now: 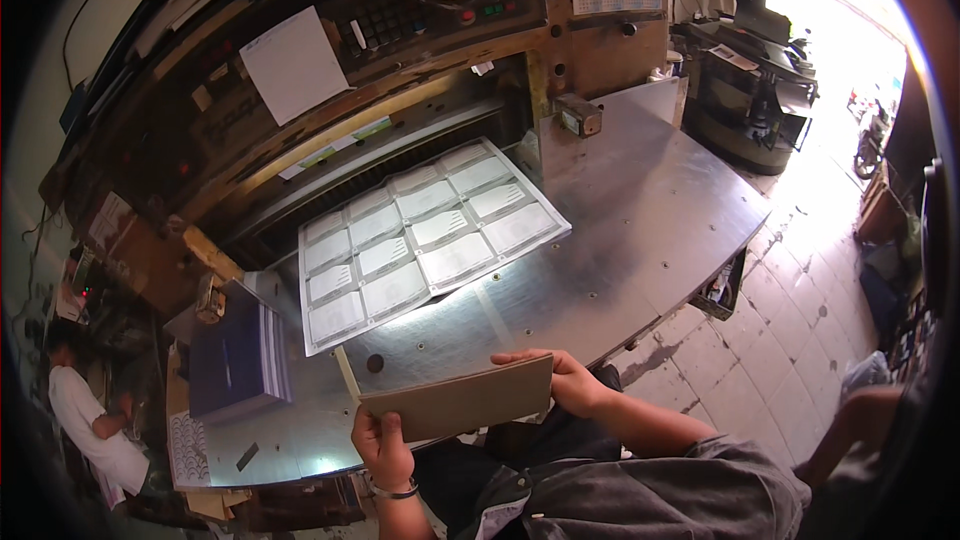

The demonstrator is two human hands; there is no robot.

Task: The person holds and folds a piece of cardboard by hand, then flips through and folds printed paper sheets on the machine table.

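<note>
A thin grey-brown board (460, 402), which looks like stiff cardboard, is held up at the front edge of the metal table. My left hand (384, 452), with a band at the wrist, grips its left end. At the other end my right hand (572, 382) holds it, fingers along the top edge. Beyond the board a large printed sheet (432, 240), marked with a grid of pale panels, lies on the shiny metal table (600, 230). Neither hand touches that sheet. Whether it is one sheet or a thin stack, I cannot tell.
A machine body with a keypad (385, 35) and a loose white paper (293, 65) rises behind the table. A dark blue stack (238, 355) stands at left. One metal block (577, 115) sits at the back right. Far left, another person (95, 425) wears white.
</note>
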